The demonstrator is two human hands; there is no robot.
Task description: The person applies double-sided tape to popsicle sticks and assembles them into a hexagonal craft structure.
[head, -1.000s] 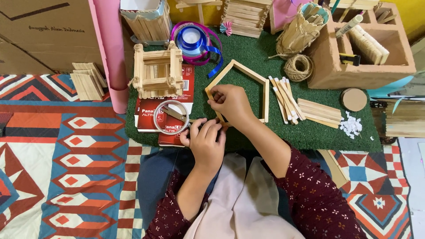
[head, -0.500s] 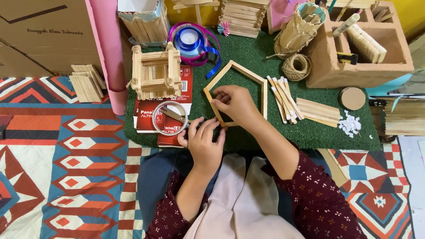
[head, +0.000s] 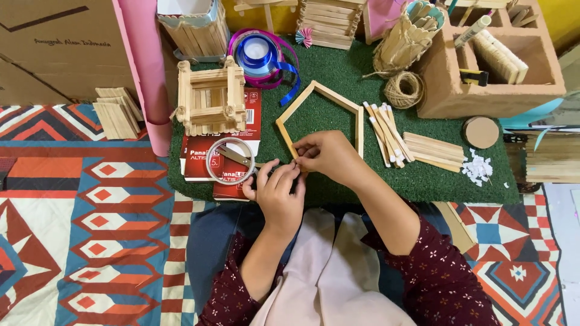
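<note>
Both hands have drawn together at the stick frame's lower corner.

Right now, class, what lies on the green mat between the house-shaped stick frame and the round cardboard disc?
In the head view, loose wooden craft sticks lie between the house-shaped stick frame and the round cardboard disc.

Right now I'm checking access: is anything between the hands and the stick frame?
Nothing visible. The right hand already touches the house-shaped stick frame at its lower left corner, and the left hand is beside it.
</note>
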